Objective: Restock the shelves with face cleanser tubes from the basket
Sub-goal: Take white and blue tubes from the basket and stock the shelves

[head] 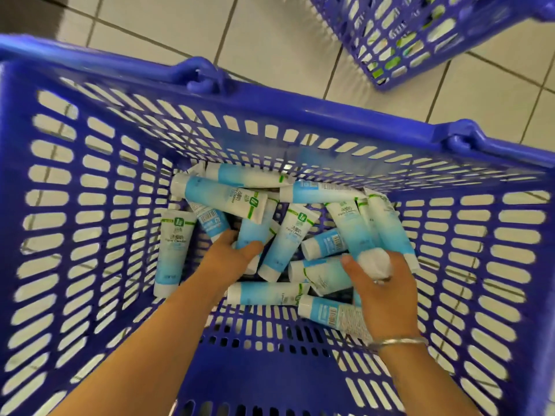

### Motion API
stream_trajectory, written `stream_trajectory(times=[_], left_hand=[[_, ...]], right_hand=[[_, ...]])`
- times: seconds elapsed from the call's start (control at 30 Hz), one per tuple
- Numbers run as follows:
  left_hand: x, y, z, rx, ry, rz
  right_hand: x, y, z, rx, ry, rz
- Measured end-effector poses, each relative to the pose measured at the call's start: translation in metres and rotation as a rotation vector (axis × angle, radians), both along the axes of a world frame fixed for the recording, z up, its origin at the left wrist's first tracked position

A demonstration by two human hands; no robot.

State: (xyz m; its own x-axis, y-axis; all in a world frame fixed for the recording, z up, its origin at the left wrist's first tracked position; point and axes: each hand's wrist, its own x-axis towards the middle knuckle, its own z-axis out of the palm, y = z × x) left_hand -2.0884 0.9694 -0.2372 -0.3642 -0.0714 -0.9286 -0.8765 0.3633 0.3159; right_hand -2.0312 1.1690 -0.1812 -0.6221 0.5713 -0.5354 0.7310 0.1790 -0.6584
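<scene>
Several white and light-blue face cleanser tubes [288, 232] lie jumbled on the bottom of a big blue plastic basket [270, 106]. Both my arms reach down into it. My left hand [232, 255] grips one tube [253, 232] near its cap end, thumb over it. My right hand [381, 283] is curled round the white cap ends of one or two upright tubes [375, 259] at the right of the pile. A silver bangle sits on my right wrist. No shelf is in view.
A second blue basket [420, 31] stands on the white tiled floor [270, 31] at the upper right, with some goods inside. The near basket's handle [195, 73] lies folded along its far rim.
</scene>
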Motion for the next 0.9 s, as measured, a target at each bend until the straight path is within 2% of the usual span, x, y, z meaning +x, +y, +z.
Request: stream_trajectory(times=[0.1, 0.3, 0.43, 0.53, 0.6, 0.73, 0.9], left_hand=[[0.006, -0.007, 0.015, 0.134, -0.082, 0.185], [0.032, -0.027, 0.065, 0.206, -0.171, 0.203], [0.047, -0.040, 0.114, 0.221, -0.107, 0.260], [0.049, -0.050, 0.162, 0.207, -0.018, 0.414], [0.044, -0.055, 0.198, 0.232, 0.070, 0.474], [0.029, -0.069, 0.278, 0.297, 0.167, 0.699], [0.032, -0.088, 0.386, 0.313, 0.346, 0.757]], right_hand=[[-0.007, 0.007, 0.010, -0.136, -0.028, -0.211], [-0.011, -0.007, 0.035, -0.339, -0.107, -0.257], [-0.010, -0.025, 0.068, -0.555, -0.180, -0.273], [-0.009, -0.044, 0.110, -0.792, -0.204, -0.282], [-0.011, -0.056, 0.146, -0.871, -0.207, -0.305], [-0.020, -0.076, 0.222, -0.946, -0.206, -0.207], [-0.046, -0.104, 0.327, -0.990, -0.169, 0.059]])
